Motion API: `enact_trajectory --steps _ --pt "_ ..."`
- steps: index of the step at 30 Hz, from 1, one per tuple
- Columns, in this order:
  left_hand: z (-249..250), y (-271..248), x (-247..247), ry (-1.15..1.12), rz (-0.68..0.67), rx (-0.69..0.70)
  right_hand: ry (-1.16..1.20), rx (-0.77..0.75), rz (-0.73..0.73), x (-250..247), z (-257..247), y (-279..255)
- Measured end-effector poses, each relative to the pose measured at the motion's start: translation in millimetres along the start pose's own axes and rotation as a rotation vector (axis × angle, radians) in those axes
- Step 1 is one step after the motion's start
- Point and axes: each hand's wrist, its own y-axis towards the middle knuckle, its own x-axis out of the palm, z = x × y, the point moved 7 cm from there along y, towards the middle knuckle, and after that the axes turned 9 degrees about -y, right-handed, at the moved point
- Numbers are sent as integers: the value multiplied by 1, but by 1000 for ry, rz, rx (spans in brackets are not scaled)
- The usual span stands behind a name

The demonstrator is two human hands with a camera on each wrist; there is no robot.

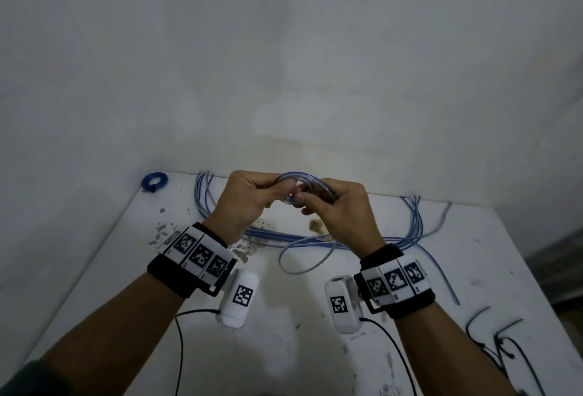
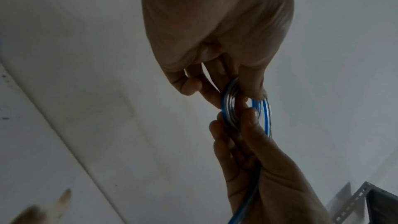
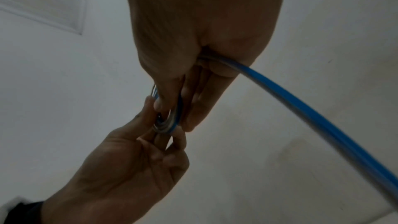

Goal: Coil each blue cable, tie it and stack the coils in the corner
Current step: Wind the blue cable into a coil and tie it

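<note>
Half the coil is hidden by fingers; it is pinched between left hand and right hand above the table.

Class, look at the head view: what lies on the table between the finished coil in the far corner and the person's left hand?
Several loose blue cables, running toward the wall; the head view shows them between coil and left hand.
</note>
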Motion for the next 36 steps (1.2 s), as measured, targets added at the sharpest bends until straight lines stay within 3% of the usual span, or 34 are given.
enact_trajectory --steps 5,10,14,19,27,31,34,36 --pt "-2 3 -2 176 -129 -58 -272 35 -157 -9 7 7" --pt "12 5 18 465 -278 112 -526 -36 -325 0 0 13" --pt "15 7 17 449 -208 173 -515 -4 -349 -3 -5 18" --pt "13 10 13 386 -164 100 -413 11 -319 -1 -4 15" --pt "4 5 6 134 -26 -37 -174 43 -96 -13 -5 14" --pt "4 7 3 184 -94 -101 -148 37 -73 -13 -3 10" --pt "6 8 6 304 -232 -131 -259 -3 -159 -10 -4 12" --pt "8 8 6 329 -250 -124 -286 -16 -209 -10 -7 14"
